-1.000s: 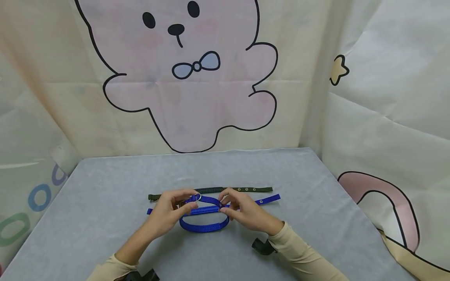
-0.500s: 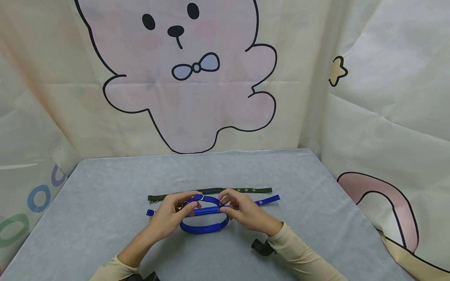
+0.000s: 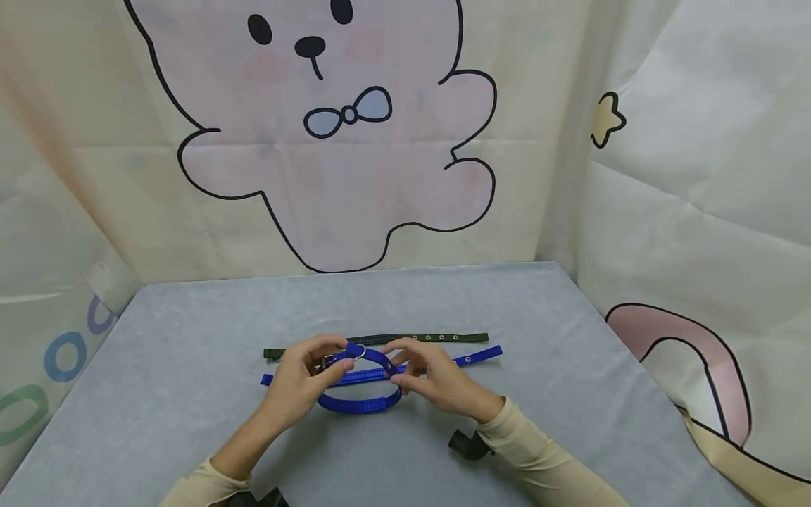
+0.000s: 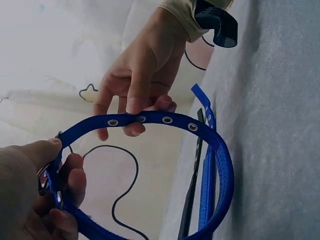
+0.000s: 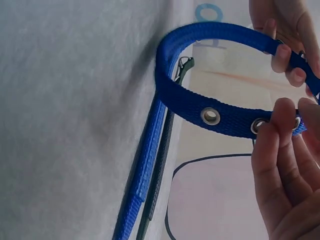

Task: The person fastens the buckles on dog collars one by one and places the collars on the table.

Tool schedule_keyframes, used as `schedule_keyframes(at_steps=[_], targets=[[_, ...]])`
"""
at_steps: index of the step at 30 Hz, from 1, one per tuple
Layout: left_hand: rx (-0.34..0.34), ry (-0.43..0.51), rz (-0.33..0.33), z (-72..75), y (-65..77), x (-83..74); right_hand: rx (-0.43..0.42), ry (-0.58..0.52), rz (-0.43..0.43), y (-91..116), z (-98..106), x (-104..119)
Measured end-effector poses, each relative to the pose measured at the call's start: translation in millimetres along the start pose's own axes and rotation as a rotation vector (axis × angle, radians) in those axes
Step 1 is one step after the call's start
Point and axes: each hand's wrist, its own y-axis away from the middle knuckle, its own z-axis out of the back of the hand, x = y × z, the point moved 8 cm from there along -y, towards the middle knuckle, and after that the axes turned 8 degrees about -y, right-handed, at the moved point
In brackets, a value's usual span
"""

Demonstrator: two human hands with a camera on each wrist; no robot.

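Observation:
A blue collar (image 3: 360, 406) with metal eyelets is bent into a loop between both hands, above the table. My left hand (image 3: 300, 377) grips its buckle end, where a metal ring (image 3: 360, 352) and part of the buckle show. On the other side my right hand (image 3: 440, 380) pinches the eyelet strap between thumb and fingers. In the right wrist view the right fingertips (image 5: 284, 112) cover part of the eyelets. The left wrist view shows the strap (image 4: 155, 117) running through the buckle area at the left hand; fingers hide how far it is threaded.
Behind the loop a second blue collar (image 3: 479, 356) lies flat on the grey tabletop (image 3: 209, 317). Beyond it lies a dark green collar (image 3: 465, 338), also stretched out. Printed curtains (image 3: 127, 211) surround the table at the back and sides.
The right hand and the loop's right side have shifted slightly left, so the loop looks a little narrower. Both hands keep their hold. The head view has shifted slightly.

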Motion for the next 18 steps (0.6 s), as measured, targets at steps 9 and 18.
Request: schedule_keyframes(at_steps=[9, 18], targets=[[0.005, -0.07, 0.038, 0.2, 0.1, 1.9, 0.025, -0.009, -0.008, -1.3, -7.5, 1.4], [0.022, -0.1, -0.019, -8.1, -0.4, -2.2, 0.022, 0.022, 0.001, -3.4, -10.9, -1.6]])
